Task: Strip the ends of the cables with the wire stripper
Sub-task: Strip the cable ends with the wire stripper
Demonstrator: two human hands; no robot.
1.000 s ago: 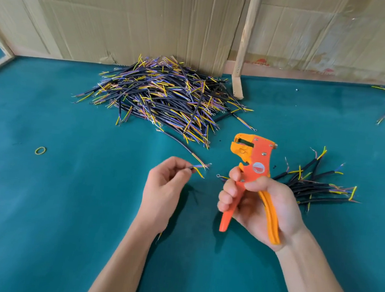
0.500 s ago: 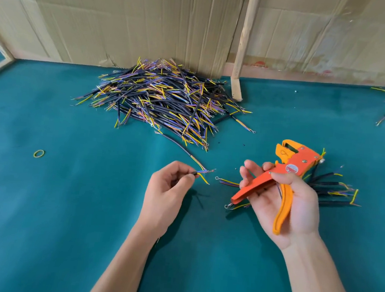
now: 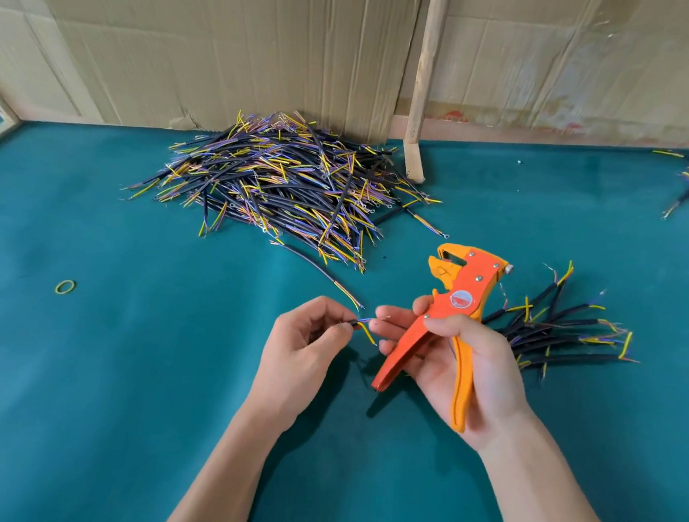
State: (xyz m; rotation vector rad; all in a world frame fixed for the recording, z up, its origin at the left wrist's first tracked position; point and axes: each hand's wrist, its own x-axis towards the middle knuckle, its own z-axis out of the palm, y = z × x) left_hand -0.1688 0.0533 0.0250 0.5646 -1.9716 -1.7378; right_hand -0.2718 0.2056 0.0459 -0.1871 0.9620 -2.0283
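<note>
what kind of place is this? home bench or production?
Probably a small, makeshift cable-processing workbench, not a home desk. Signs: a big heap of cut cables on a teal felt-covered table, smaller piles at the right, flattened cardboard sheets as a backdrop, and an orange wire stripper in the right hand.

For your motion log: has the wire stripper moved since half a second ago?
Yes. The wire stripper swung left, away from the small cable bundle, toward the left hand.
</note>
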